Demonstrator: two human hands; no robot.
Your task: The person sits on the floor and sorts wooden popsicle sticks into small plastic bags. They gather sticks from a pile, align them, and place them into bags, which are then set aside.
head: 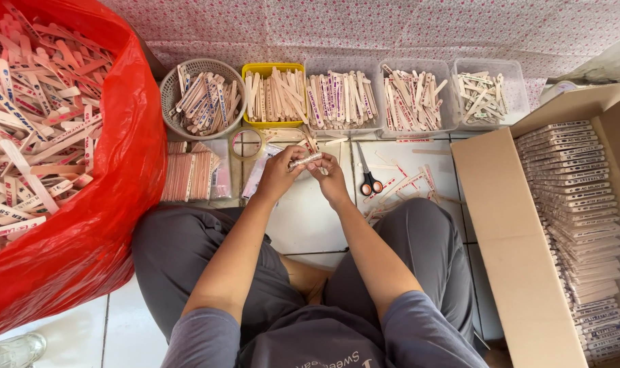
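Both hands meet in front of the row of containers: the left hand (277, 174) and the right hand (332, 178) are closed around a small bundle of wooden sticks (304, 161), held level just below the yellow tub (274, 69) in that row. Open tiled floor (303, 225) lies under the hands, between the knees. Scissors (369, 178) and loose sticks lie just right of the bundle, the big red bag (92, 225) closes the left side, and the cardboard box (528, 272) closes the right.
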